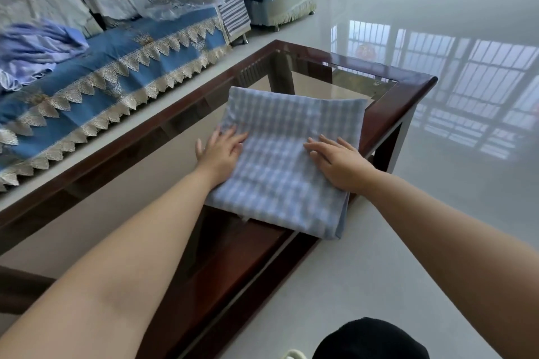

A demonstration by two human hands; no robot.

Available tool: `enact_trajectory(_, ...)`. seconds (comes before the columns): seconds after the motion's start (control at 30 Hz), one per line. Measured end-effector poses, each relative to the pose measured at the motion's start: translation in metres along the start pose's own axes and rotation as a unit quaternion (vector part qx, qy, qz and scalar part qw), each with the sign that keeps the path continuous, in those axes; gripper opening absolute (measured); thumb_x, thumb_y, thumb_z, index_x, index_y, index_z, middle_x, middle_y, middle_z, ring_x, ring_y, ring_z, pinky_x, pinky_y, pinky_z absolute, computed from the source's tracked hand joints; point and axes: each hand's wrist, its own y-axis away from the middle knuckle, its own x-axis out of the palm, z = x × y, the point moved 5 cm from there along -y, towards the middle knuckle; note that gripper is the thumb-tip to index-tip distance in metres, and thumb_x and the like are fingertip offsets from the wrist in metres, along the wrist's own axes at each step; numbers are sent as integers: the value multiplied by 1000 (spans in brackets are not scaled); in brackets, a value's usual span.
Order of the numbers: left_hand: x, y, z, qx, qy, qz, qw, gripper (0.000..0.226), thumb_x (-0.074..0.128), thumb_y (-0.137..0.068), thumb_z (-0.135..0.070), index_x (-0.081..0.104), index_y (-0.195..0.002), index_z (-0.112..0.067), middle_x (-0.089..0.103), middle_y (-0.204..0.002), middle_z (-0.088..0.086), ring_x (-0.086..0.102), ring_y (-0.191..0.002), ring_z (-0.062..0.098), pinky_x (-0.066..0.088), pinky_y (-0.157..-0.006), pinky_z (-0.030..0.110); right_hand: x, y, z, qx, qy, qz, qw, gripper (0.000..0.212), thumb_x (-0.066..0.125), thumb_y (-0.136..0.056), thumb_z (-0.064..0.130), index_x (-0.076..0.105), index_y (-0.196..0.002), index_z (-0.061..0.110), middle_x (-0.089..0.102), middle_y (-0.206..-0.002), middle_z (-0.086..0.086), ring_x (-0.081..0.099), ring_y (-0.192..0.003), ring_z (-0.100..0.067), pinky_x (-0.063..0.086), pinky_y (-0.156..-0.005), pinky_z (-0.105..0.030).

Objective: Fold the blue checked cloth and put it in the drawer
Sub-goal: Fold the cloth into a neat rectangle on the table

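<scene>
At far left we note a sofa (96, 67) under a blue lace-trimmed cover, beside the table. On the glass-topped table (414, 87), toward its far right corner, the blue checked cloth (280, 166) lies folded into a flat rectangle, its near right corner overhanging the wooden edge. Our left hand (220, 150) rests flat on the cloth's left edge, fingers straight and slightly spread. Our right hand (335, 159) presses flat on its right side, fingers together.
</scene>
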Motion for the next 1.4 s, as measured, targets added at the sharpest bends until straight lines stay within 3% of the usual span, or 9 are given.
enact_trajectory(0.17,-8,4,14,-27,21,19,999,37,36,-99,-37,48,-134,-43,19,-156,-7,33,-131,39,30,-109,49,-6,50,-28,-102,63,-229,966,38,57,-86,-4,58,-123,6,59,-130,-12,51,-127,-30,36,-109,-38)
enact_trajectory(0.33,-19,6,8,-40,13,43,998,38,39,-99,-39,46,-135,-42,19,-156,-5,30,-133,38,24,-112,43,16,66,-39,-119,169,-140,968,84,75,-74,21,29,-144,23,38,-149,-5,26,-143,-29,24,-114,-55)
enact_trajectory(0.67,-27,64,37,128,-113,62,983,51,36,-95,-54,37,-143,-38,31,-153,-11,32,-138,23,31,-106,42,-12,67,-33,-202,254,-131,937,51,60,-83,25,52,-132,13,56,-136,-4,47,-131,-29,29,-113,-46)
enact_trajectory(0.77,-17,79,65,174,-128,61,975,56,38,-96,-24,19,-145,-42,22,-153,-21,24,-144,16,27,-108,37,-17,63,-28,-229,246,-141,931,45,70,-78,13,61,-122,9,62,-128,-6,53,-124,-30,31,-111,-41)
enact_trajectory(0.93,-14,79,71,106,-16,126,986,56,48,-91,-38,27,-141,-50,27,-152,-21,26,-141,14,22,-115,37,-23,58,-34,-124,65,-107,984,55,77,-69,3,64,-120,18,62,-129,-2,54,-125,-24,48,-99,-40)
enact_trajectory(1.07,-18,76,76,44,125,192,972,56,64,-80,-43,38,-126,-60,31,-152,-2,29,-140,20,23,-117,41,-33,54,-22,66,-80,-85,991,82,51,-63,73,67,-89,-3,65,-85,-15,59,-94,-30,45,-82,-45)
enact_trajectory(1.17,-18,78,66,60,199,224,952,50,65,-87,-8,50,-122,-40,47,-139,-2,49,-124,0,37,-103,16,-38,50,-11,109,-20,-107,988,43,47,-91,50,53,-72,12,51,-59,-4,53,-67,-29,36,-57,-32)
enact_trajectory(1.27,-34,88,57,2,241,75,968,21,64,-87,-19,60,-106,-12,61,-92,-6,62,-86,2,46,-68,8,-46,51,-4,109,-40,-141,983,44,48,-93,48,50,-61,18,50,-58,0,48,-65,-24,34,-63,-31)
enact_trajectory(1.4,-63,97,54,-62,374,-123,917,30,63,-88,-41,70,-95,-13,69,-87,2,64,-85,18,46,-76,28,-57,45,-1,116,-164,-231,952,37,50,-91,52,60,-80,17,63,-77,1,57,-74,-22,42,-67,-33)
